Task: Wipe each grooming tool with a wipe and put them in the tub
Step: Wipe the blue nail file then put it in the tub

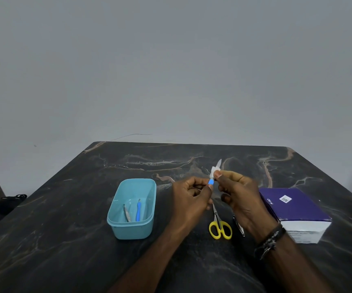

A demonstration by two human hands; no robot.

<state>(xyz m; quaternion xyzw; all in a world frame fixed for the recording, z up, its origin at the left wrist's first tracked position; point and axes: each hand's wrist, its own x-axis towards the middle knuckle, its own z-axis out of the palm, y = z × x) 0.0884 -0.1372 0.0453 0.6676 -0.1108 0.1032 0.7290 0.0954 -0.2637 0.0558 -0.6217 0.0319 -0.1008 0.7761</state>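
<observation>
the left hand (193, 192) pinches the blue-handled tool (211, 182) by its handle so the metal end sticks out, and the right hand (237, 192) pinches the wipe (213, 172) round that end to rub it clean. the tub (147, 228) sits just left of the left hand, already holding two tools; the scissors (220, 227) lie below the hands, apparently unwiped.

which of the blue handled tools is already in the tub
The blue-handled tool lying in the tub beside a metal tool. The other blue-handled one is held above the table by both hands, with a wipe round it.
</observation>
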